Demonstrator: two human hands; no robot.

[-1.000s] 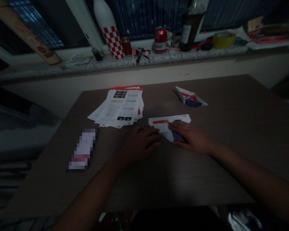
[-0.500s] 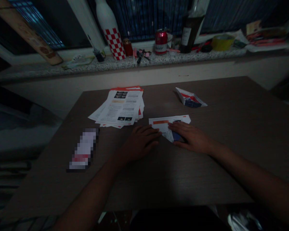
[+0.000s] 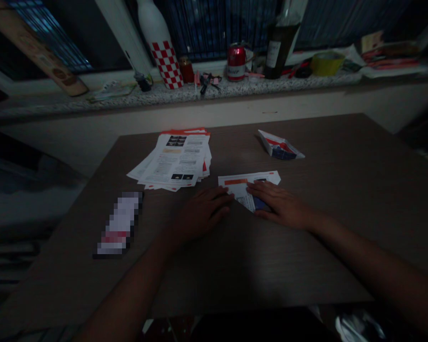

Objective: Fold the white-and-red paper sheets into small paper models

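My right hand (image 3: 281,205) lies flat on a partly folded white sheet with an orange band (image 3: 244,186), covering its right part and a dark blue printed area. My left hand (image 3: 203,213) rests on the brown wooden table (image 3: 271,266), its fingertips at the sheet's lower left edge. Neither hand visibly grips anything. Left of that hand is a loose stack of printed white leaflets with red edges (image 3: 174,159). A folded leaflet (image 3: 280,147) lies beyond my right hand. A pixelated, unreadable white and red item (image 3: 118,223) lies further left.
Beyond the table is a granite sill holding a red-checked white bottle (image 3: 162,50), a red can (image 3: 236,61), a dark glass bottle (image 3: 280,47), a yellow tape roll (image 3: 327,63), keys (image 3: 207,81) and papers (image 3: 388,61). The table's far edge meets a pale wall.
My left hand has drawn back slightly to the left along the sheet's edge. The view has shifted a little. My right hand and the sheet stay in place.
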